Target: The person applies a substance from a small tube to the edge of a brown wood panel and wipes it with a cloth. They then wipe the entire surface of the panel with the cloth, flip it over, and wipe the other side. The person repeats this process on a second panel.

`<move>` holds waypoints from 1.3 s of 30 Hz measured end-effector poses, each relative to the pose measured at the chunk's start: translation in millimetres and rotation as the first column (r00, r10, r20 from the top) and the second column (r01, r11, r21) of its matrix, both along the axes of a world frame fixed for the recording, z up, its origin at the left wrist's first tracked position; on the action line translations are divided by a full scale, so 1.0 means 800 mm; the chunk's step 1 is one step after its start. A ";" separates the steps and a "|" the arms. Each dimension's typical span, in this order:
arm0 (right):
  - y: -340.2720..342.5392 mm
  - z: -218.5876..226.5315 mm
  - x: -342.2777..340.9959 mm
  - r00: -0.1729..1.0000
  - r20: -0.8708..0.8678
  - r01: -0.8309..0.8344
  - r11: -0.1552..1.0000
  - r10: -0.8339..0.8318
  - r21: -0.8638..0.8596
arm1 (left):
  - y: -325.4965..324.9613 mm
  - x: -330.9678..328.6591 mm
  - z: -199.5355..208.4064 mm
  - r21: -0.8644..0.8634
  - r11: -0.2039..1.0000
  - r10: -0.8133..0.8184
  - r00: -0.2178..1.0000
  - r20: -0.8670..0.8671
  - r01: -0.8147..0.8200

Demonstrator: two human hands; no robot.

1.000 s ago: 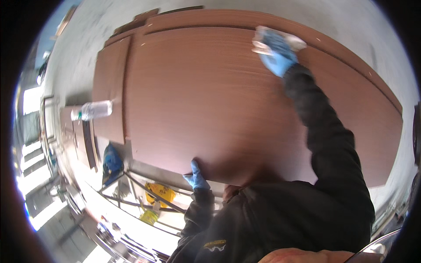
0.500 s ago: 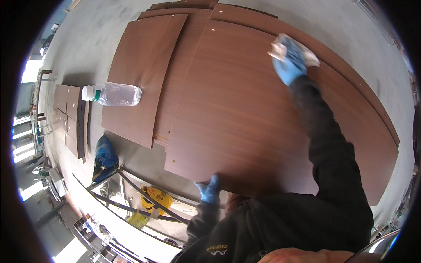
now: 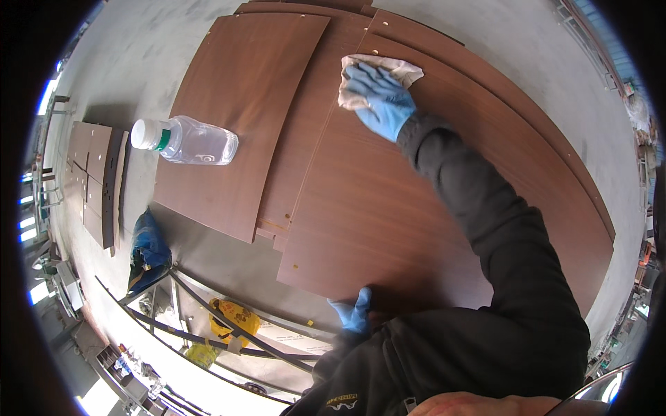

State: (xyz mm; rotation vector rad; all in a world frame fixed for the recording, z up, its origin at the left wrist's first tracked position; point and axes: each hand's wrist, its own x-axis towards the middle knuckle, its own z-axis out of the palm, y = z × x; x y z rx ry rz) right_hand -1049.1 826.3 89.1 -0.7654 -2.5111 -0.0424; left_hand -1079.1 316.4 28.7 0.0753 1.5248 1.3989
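A whitish wiping cloth [image 3: 399, 67] lies bunched under my right hand [image 3: 380, 100], whose blue-gloved fingers grip and press it onto a large brown wood-grain panel [image 3: 388, 201]. They are near the panel's far left corner, beside a small hole. My left hand [image 3: 354, 313], also in a blue glove, is at the panel's near edge. Its thumb and a finger are spread apart; the other fingers are partly hidden. A clear plastic bottle [image 3: 201, 142] with a white cap stands on a smaller brown panel [image 3: 239, 90] to the left.
More brown panels [image 3: 479, 69] are stacked beneath, their edges sticking out at the far side. Further left stands another panel stack [image 3: 94, 180]. A blue bag [image 3: 149, 246], a metal frame [image 3: 208, 305] and a yellow bag [image 3: 234, 319] are at the lower left.
My right hand has swept the cloth leftward across the panel, from its far right part to near the far left corner. The view has shifted slightly; my left hand stays by the near edge.
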 end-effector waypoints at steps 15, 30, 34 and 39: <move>0.045 -0.028 -0.017 0.978 -0.170 -0.093 0.983 0.119 0.157 | -0.002 0.017 -0.017 0.026 0.994 0.110 0.994 0.002 -0.110; -0.498 -0.008 -0.085 0.594 0.053 -0.591 0.480 0.803 -0.648 | 0.005 0.015 0.029 0.231 0.956 0.125 0.963 0.238 -0.182; -0.502 0.001 -0.068 0.886 -0.306 -0.238 -0.225 0.348 -0.945 | -0.011 0.015 0.028 0.222 0.968 0.055 0.963 0.265 -0.116; -0.569 -0.026 -0.046 0.839 -0.206 -0.398 -0.311 -0.503 -0.863 | -0.029 0.008 0.015 0.208 0.978 -0.063 0.957 0.284 0.002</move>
